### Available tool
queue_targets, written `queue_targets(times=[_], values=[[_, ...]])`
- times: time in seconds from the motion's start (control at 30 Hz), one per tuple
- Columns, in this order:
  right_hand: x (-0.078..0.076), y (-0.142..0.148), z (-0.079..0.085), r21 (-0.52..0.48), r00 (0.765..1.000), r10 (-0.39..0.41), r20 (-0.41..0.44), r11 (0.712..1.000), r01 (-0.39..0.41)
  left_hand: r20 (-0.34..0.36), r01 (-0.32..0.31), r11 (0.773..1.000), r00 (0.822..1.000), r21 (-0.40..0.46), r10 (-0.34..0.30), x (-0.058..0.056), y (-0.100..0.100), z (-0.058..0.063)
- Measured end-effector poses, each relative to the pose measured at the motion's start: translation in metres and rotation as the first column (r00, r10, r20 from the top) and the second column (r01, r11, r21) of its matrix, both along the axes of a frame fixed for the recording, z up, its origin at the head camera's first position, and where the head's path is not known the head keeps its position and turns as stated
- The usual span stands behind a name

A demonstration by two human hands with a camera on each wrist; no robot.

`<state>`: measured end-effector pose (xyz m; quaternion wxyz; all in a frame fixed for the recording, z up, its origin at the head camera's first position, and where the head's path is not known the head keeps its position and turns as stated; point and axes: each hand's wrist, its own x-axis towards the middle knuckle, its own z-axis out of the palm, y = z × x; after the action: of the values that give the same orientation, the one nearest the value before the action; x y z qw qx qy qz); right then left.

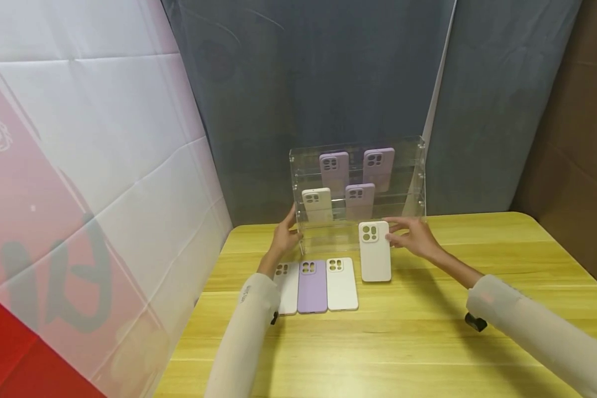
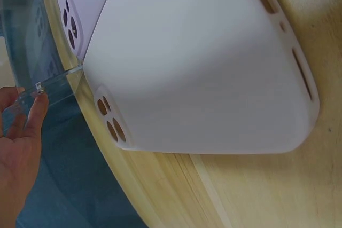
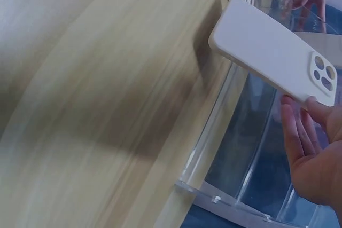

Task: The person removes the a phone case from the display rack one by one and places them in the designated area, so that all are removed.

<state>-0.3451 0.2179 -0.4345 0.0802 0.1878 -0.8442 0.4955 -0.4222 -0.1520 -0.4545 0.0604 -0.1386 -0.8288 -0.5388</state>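
Hands well apart near the middle of the head view, each with its own hold. Right hand (image 1: 415,237) pinches a white phone case (image 1: 376,260) by its right long edge, high up by the camera cutouts, which leaves the back uncovered and cutouts uppermost; in the right wrist view its shadow suggests the lower end is off the worktop (image 1: 378,348). Left hand (image 1: 283,236) grips the left side of a clear rack (image 1: 323,242) — probably to steady it, since the thin plastic looks light. The rack stands just behind the held case, its tiers stepping cases so each cutout shows: two upper purple cases (image 1: 335,171), below them a cream case (image 1: 317,204) and a lower purple case (image 1: 360,202). Lower centre, three cases in a row (image 1: 312,290), backs up — within easy reach, I judge; the sleeve partly covers the leftmost.
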Motion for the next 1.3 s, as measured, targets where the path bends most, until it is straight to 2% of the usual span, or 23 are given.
queue_targets(times=[0.53, 0.8, 1.17, 1.3], values=[[0.003, -0.009, -0.026, 0.01, 0.998, -0.007, 0.056, 1.0, 0.006, -0.012, 0.015, 1.0, 1.0, 0.014, -0.015, 0.002, -0.001, -0.002], [0.003, -0.011, -0.03, 0.054, 0.997, -0.006, 0.079, 0.999, 0.002, -0.013, 0.013, 1.0, 1.0, 0.017, -0.013, 0.0, 0.0, -0.002], [0.006, -0.015, -0.04, 0.126, 0.99, -0.002, 0.14, 0.992, -0.016, 0.034, 0.013, 0.999, 0.999, 0.039, -0.015, 0.002, 0.001, 0.0], [0.007, -0.015, -0.045, 0.108, 0.988, -0.003, 0.155, 0.994, -0.014, 0.034, 0.014, 0.999, 0.999, 0.048, -0.015, 0.001, 0.001, -0.001]])
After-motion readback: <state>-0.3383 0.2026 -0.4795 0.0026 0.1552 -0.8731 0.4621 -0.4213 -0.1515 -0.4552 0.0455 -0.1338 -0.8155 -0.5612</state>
